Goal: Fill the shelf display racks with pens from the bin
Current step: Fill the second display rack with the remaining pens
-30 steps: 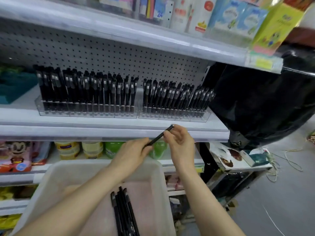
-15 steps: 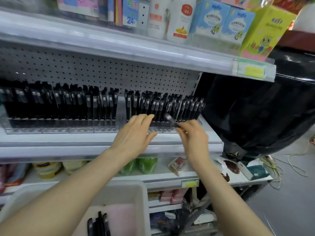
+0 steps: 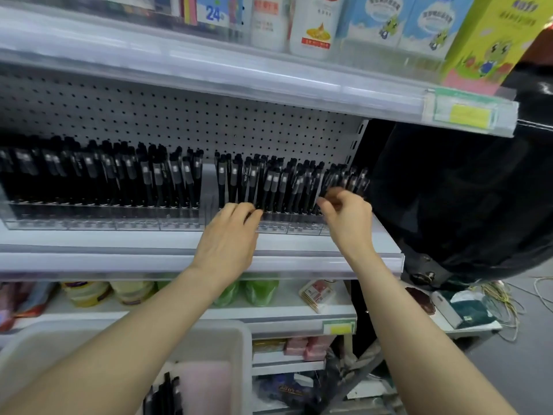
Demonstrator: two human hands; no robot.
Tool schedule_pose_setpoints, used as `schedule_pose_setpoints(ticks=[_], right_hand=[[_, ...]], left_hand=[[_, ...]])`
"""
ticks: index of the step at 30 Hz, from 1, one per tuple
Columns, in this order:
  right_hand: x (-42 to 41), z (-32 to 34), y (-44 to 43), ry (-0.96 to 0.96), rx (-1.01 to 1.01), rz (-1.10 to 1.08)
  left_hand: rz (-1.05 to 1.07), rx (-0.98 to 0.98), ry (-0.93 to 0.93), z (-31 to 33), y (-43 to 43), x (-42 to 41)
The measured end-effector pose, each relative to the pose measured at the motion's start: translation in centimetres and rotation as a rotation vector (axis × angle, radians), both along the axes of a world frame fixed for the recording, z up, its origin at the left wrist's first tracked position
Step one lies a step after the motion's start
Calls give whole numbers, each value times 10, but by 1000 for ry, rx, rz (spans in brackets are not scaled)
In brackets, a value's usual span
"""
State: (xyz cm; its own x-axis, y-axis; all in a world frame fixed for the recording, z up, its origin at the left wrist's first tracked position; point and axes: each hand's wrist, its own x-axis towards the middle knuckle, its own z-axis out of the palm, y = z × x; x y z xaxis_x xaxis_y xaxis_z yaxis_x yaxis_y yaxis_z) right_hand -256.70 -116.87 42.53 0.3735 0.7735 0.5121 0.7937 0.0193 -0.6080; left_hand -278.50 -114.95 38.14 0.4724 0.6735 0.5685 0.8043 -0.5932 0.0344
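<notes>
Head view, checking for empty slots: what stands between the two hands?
Upright black pens in the clear rack fill the stretch between the left hand and right hand, seen in the head view.

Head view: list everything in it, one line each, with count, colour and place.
display racks: two, clear, side by side on the middle shelf
racked pens: many, black, upright in both racks
bin: one, white, bottom left
bin pens: several, black, inside the bin
bottles: two, white, top shelf
box: one, yellow-green, top shelf right
tubs: two, green, lower shelf
bag: one, black, right of shelves
left hand: fingers straight, at right rack's front
right hand: fingers curled at that rack's right-end pens; grip unclear
</notes>
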Motion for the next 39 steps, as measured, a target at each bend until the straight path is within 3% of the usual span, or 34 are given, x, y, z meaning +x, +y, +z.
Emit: schedule_pose_setpoints(ticks=[7, 18, 31, 35, 39], right_hand=[[-1, -3, 13, -63, -176, -64], [-26, -9, -13, 17, -133, -146], [-173, -79, -110, 72, -162, -3], [-216, -109, -133, 19, -293, 56], [-233, -140, -146, 11, -602, 88]], left_hand=[[5, -26, -19, -2, 0, 1], [-97, -70, -88, -15, -18, -30], [-96, -130, -104, -75, -75, -152], [-56, -152, -84, -107, -83, -184], [-52, -130, -87, -130, -87, -194]])
